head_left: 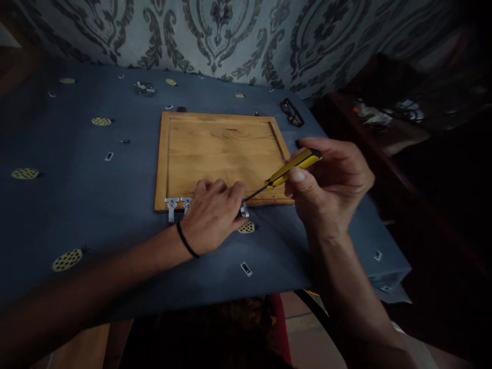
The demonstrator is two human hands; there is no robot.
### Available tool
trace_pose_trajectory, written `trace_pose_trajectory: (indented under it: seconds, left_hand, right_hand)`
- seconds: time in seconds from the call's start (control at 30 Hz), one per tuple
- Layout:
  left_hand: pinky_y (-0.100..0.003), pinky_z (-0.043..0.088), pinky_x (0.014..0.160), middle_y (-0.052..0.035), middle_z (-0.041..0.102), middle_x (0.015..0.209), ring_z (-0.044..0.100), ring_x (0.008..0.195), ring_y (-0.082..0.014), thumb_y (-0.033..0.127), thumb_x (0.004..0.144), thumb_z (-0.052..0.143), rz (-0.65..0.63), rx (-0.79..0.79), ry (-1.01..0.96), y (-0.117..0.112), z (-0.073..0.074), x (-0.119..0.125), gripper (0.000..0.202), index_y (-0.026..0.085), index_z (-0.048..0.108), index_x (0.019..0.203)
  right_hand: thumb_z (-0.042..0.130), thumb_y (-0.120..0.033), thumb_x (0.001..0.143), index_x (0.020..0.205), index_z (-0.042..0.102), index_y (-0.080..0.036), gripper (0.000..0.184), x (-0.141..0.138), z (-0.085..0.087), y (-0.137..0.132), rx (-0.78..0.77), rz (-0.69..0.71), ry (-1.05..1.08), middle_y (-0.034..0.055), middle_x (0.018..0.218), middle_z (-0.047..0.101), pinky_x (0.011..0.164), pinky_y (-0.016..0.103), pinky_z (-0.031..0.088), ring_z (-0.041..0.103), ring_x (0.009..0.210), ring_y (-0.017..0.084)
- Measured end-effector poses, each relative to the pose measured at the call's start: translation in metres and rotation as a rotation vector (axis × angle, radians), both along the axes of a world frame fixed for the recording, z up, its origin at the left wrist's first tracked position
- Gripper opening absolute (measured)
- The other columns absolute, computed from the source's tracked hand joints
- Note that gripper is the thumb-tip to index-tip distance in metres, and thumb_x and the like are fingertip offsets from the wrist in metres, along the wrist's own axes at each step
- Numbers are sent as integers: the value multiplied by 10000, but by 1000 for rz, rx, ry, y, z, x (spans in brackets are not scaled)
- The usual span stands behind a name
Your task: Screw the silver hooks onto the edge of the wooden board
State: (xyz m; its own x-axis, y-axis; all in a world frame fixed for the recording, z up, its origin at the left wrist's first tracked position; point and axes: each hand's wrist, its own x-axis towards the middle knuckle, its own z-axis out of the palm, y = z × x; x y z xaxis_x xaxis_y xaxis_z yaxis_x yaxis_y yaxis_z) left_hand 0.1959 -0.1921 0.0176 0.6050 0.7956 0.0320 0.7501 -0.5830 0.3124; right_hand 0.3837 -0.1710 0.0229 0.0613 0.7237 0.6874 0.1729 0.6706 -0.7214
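Plainly yellow-and-black, the screwdriver (289, 170) has a seemingly grey shaft (255, 193).

Wooden panel (226, 154): near edge partly hidden by left hand (213, 215); metal bits (145, 88) beyond its far-left corner blurred, type unclear.

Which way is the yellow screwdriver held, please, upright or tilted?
Tilted: the screwdriver in the right hand slants, its handle higher and further right than its tip.

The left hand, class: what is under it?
Under the left hand is part of the wooden panel; a metal hinge peeks out. What the palm covers is hidden.
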Motion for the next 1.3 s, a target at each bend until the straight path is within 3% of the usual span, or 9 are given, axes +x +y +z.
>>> trace_pose_trajectory:
  seconds: [0.13,0.27,0.4,0.5,0.63,0.9,1.03,1.17,1.3]
  left_hand:
    - [-460,396,942,-66,704,1100,597,1114,-298,367,931,678,-2,-8,6,0,1,0,397,149,483,1199]
    - [-469,394,948,-78,702,1126,592,1120,-304,378,938,665,-3,-2,12,0,1,0,406,143,480,1212]
    - [-468,393,945,-81,699,1123,593,1121,-305,381,933,673,-4,0,24,0,0,1,432,137,471,1227]
    - [-461,391,939,-75,699,1112,594,1120,-301,379,930,677,-1,-4,18,0,0,1,429,144,470,1224]
    - [-446,389,931,-78,708,1094,597,1108,-294,370,924,687,2,7,5,0,0,0,416,151,472,1204]
    - [-429,393,918,-80,708,1050,611,1074,-284,368,915,692,5,54,-5,-1,-2,0,388,166,483,1172]
    - [-436,388,925,-87,707,1085,606,1097,-292,361,917,690,9,23,1,-1,-1,0,399,156,487,1192]
    - [-436,382,930,-83,710,1077,605,1098,-292,365,922,682,6,25,-12,-1,-1,0,405,155,484,1205]
    - [-441,386,929,-82,710,1094,602,1099,-292,368,924,681,-1,27,-2,-1,-3,0,404,148,478,1196]
  right_hand:
    - [788,-321,828,1156,739,-353,333,0,1,-1,-2,11,-27,-22,902,753,315,194,406,507,416,56]
    - [751,-310,860,1174,715,-408,331,-3,2,-3,-21,60,-31,-32,943,763,327,221,442,536,434,78]
    - [824,-370,785,1128,727,-404,358,-3,1,-2,-17,8,-34,-23,961,740,356,235,457,544,483,91]
    - [885,-320,715,1093,753,-358,401,-1,0,1,35,-32,-33,-18,938,728,382,222,441,535,505,80]
    - [877,-284,725,1098,760,-355,397,1,0,1,33,-61,-47,-21,917,737,363,225,416,511,470,75]
    - [801,-328,806,1181,715,-388,389,-2,2,-6,-64,54,-15,-10,965,760,341,241,442,659,580,151]
    - [859,-279,734,1133,735,-366,426,-2,2,-3,-22,58,-16,5,940,764,367,223,467,688,692,169]
    - [945,-249,599,1047,768,-375,498,-1,4,-2,-14,17,19,-15,1002,759,385,238,478,601,576,115]
    - [928,-159,615,1004,791,-346,453,0,5,-2,-18,-13,50,-18,903,752,327,200,417,561,494,77]
